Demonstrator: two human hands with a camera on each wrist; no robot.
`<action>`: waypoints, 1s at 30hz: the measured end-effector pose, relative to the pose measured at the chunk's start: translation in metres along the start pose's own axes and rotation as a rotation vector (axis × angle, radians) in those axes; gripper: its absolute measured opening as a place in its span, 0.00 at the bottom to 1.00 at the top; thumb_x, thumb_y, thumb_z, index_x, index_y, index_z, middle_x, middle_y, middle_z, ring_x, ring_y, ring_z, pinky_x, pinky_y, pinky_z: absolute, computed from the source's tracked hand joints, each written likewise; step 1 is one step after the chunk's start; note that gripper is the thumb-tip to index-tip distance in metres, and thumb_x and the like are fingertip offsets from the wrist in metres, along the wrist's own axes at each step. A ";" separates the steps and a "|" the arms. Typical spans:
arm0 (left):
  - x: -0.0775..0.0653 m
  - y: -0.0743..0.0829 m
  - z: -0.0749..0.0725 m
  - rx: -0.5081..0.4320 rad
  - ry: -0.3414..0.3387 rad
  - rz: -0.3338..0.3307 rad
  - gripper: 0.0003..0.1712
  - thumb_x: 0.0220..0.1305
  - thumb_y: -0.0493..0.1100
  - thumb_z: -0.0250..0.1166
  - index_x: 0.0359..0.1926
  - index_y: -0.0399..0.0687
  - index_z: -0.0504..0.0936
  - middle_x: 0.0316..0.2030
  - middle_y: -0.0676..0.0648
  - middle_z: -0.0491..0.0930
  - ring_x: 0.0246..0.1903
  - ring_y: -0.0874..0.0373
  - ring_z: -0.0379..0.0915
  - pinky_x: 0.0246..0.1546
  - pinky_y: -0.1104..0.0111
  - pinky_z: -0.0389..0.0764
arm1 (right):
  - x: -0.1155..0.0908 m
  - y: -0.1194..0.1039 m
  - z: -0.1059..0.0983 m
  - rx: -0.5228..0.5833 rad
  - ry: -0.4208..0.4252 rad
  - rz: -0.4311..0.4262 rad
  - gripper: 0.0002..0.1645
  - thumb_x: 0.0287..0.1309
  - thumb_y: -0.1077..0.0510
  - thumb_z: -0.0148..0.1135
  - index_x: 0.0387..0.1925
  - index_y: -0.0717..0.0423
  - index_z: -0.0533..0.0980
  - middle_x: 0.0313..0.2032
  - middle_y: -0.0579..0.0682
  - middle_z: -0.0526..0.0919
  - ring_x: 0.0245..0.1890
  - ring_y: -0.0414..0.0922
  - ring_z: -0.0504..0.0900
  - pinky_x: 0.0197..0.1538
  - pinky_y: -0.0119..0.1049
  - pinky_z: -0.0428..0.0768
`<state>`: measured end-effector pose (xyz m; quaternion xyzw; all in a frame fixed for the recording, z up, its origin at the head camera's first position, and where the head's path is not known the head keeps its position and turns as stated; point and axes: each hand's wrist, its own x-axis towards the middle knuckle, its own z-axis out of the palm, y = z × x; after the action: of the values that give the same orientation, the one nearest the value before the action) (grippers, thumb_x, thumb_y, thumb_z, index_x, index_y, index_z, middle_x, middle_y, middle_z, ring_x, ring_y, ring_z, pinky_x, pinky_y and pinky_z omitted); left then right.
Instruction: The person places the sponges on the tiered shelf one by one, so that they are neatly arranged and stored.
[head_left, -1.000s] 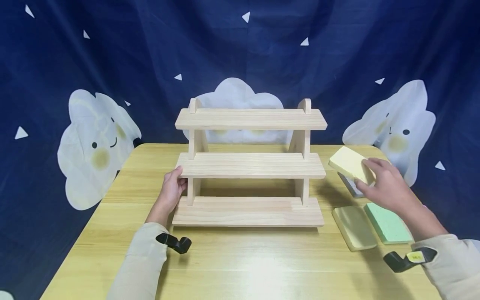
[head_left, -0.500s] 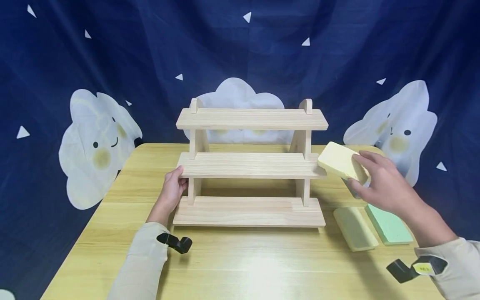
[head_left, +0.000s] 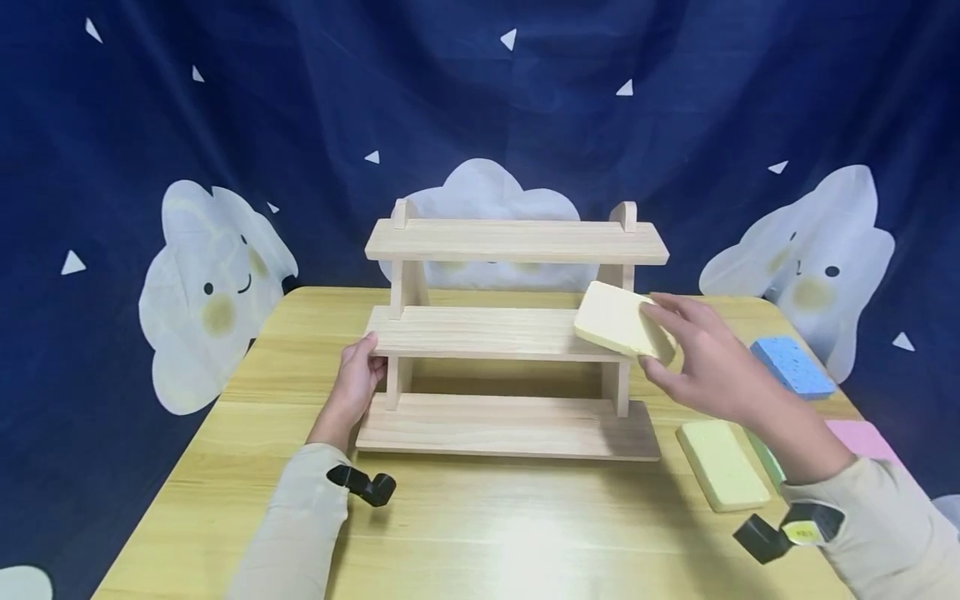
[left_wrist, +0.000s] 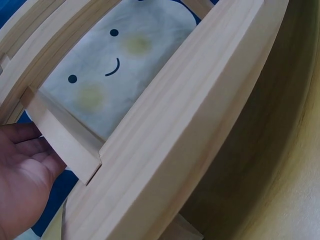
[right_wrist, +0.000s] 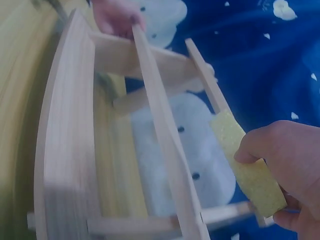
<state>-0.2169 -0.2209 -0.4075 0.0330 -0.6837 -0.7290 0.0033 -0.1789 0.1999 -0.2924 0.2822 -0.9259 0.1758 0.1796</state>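
Sponge (head_left: 611,312), pale yellow, was pinched between thumb and fingers of the right hand (head_left: 701,358), right of centre in the head view, overlapping the right end of the middle shelf (head_left: 472,332); contact was unclear. Left of centre, the left hand (head_left: 354,383) gripped that shelf's other end. Too low an approach could have bumped the wooden rack (head_left: 513,337); a slack left grip could have let it slide.

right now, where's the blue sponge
In the head view, the blue sponge lies on the table, right of the wooden rack and just past the right hand.
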 end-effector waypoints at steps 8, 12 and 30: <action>0.001 -0.005 0.007 -0.015 0.055 0.028 0.30 0.74 0.49 0.34 0.61 0.27 0.64 0.46 0.43 0.68 0.41 0.62 0.69 0.47 0.73 0.71 | 0.029 -0.018 0.024 0.067 -0.003 -0.085 0.35 0.48 0.58 0.64 0.59 0.68 0.69 0.60 0.66 0.67 0.59 0.63 0.65 0.57 0.58 0.65; 0.000 -0.005 0.006 -0.001 0.060 0.040 0.31 0.74 0.50 0.33 0.62 0.28 0.64 0.47 0.42 0.67 0.41 0.61 0.69 0.48 0.72 0.70 | 0.051 -0.026 0.030 0.084 -0.023 -0.110 0.35 0.49 0.56 0.63 0.60 0.65 0.69 0.61 0.64 0.68 0.60 0.60 0.66 0.59 0.57 0.66; -0.001 -0.005 0.006 -0.002 0.096 0.050 0.30 0.74 0.49 0.34 0.56 0.27 0.68 0.42 0.43 0.68 0.41 0.60 0.69 0.47 0.70 0.70 | 0.145 -0.040 0.041 0.162 -0.132 -0.156 0.38 0.54 0.48 0.64 0.61 0.64 0.68 0.64 0.60 0.67 0.65 0.55 0.64 0.67 0.48 0.60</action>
<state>-0.2162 -0.2146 -0.4122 0.0508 -0.6827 -0.7269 0.0544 -0.2775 0.0847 -0.2563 0.3782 -0.8935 0.2166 0.1078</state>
